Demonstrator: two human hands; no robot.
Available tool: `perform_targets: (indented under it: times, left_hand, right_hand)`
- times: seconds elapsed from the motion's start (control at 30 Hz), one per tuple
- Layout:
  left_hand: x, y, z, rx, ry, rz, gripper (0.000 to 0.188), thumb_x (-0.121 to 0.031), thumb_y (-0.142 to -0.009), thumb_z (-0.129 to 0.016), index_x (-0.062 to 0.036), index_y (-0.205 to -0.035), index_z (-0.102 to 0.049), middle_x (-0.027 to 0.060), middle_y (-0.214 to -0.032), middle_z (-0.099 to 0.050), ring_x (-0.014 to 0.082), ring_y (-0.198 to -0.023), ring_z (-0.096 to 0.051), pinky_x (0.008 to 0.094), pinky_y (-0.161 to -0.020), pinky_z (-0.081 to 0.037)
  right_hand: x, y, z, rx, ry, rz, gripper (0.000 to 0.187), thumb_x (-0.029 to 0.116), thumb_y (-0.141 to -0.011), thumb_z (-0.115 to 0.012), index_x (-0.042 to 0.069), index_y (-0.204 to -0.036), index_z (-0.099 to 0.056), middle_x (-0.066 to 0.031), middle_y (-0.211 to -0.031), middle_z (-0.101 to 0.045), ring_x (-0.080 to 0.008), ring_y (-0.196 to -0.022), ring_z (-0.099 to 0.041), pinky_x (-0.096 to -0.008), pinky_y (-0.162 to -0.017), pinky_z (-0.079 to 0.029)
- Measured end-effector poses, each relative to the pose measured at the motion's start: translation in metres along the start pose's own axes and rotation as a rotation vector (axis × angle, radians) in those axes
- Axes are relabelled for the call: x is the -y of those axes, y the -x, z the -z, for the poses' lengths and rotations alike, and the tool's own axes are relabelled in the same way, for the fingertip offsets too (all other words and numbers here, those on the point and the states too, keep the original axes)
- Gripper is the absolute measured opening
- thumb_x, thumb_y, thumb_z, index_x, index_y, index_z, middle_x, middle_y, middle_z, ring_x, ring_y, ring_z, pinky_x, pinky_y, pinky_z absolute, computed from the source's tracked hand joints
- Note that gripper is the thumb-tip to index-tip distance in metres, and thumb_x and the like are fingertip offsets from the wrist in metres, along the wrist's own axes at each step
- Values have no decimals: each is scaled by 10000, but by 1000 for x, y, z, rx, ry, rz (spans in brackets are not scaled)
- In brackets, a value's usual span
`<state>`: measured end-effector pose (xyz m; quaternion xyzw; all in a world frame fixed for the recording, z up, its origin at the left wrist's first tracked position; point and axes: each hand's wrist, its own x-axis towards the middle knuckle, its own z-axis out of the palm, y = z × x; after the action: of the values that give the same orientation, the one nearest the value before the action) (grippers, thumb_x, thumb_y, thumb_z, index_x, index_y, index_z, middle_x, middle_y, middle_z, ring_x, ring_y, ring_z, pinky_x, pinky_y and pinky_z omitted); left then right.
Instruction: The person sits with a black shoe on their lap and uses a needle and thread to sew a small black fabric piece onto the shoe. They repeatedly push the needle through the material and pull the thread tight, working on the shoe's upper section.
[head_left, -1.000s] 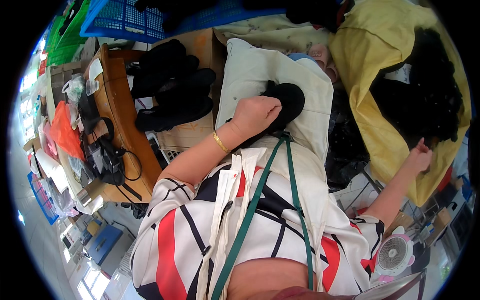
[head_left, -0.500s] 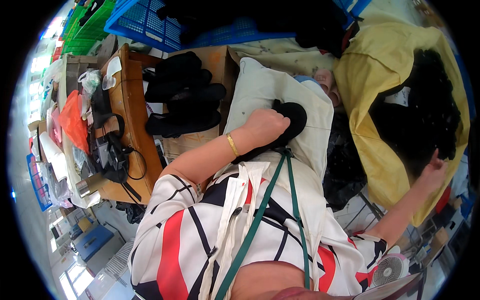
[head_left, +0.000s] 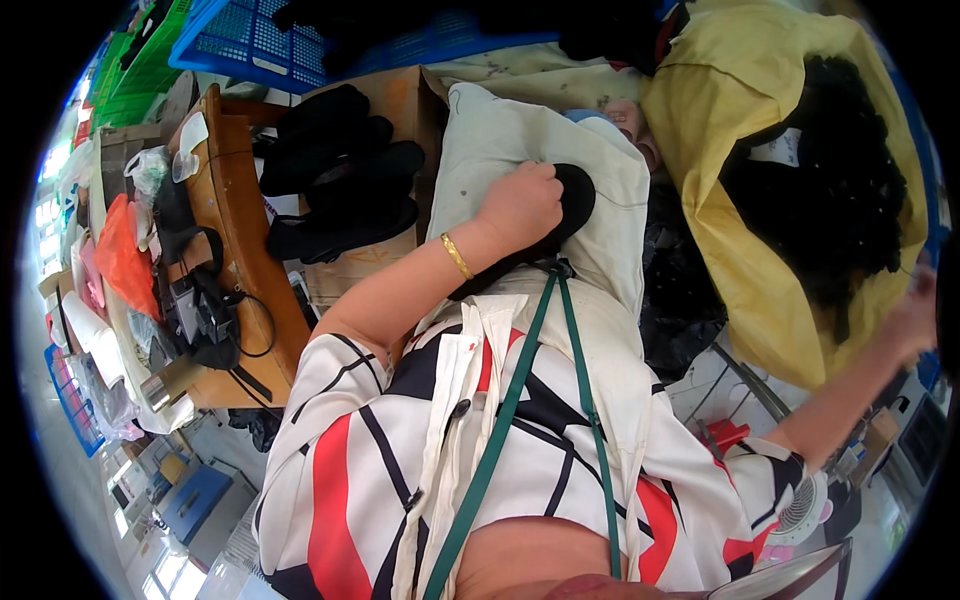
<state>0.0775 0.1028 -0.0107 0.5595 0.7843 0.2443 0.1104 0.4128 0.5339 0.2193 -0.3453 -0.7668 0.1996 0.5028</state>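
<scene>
My left hand [head_left: 525, 207] is closed around a black slipper [head_left: 577, 197], pressing it against the pale cloth over my lap. Its rounded end shows past my knuckles; the rest is partly hidden under my hand and forearm. At the far right my right hand [head_left: 912, 312] is stretched out beside the rim of a yellow sack [head_left: 735, 300]. Motion smears its fingers, so their hold cannot be made out. Inside the sack lies a heap of black pieces [head_left: 835, 190] with a white label [head_left: 777, 148] on top.
Several black slippers [head_left: 345, 225] lie on a cardboard box [head_left: 420, 110] to my left, beside a brown wooden table [head_left: 225, 190] with a black strapped device [head_left: 200, 310]. A blue crate [head_left: 250, 45] with black items stands ahead. A black plastic bag [head_left: 680, 300] sits next to the sack.
My right hand has moved outward from the sack's opening toward the right edge. My left hand keeps its grip on the slipper. The whole view has shifted slightly.
</scene>
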Motion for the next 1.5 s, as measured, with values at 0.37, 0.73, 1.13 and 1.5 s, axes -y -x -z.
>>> perform_targets:
  times: [0.37, 0.73, 1.13, 1.5]
  left_hand:
    - [38, 10, -16, 46, 730, 398, 163, -152, -802, -715, 4, -825, -671, 91, -818, -621, 218, -738, -594, 329, -685, -473]
    - [40, 11, -10, 118, 1110, 674, 131, -146, -839, -701, -16, -849, -695, 6, -794, -663, 91, -695, -567, 245, -639, -458]
    - [47, 17, -13, 181, 1190, 725, 120, -182, -867, -688, -68, -903, -702, -15, -847, -665, 64, -743, -559, 222, -654, -441]
    - [43, 14, -10, 159, 1152, 720, 128, -183, -860, -707, -61, -896, -694, -23, -801, -641, 62, -687, -533, 214, -614, -430]
  right_hand:
    - [119, 292, -251, 1078, 50, 439, 52, 53, -792, -606, 83, -823, -577, -86, -792, -559, -303, -801, -622, -413, -628, -518]
    - [180, 309, -249, 1631, 306, 147, 417, 465, -844, -657, 50, -813, -666, -147, -813, -682, -354, -777, -668, -468, -681, -528]
    - [164, 278, -227, 1390, -4, -141, 207, 220, -900, -612, 63, -1036, -606, -163, -893, -673, -383, -842, -647, -454, -731, -508]
    - [153, 282, -271, 1190, 125, 250, 177, 275, -863, -660, 98, -873, -661, -62, -798, -640, -286, -709, -647, -393, -575, -499]
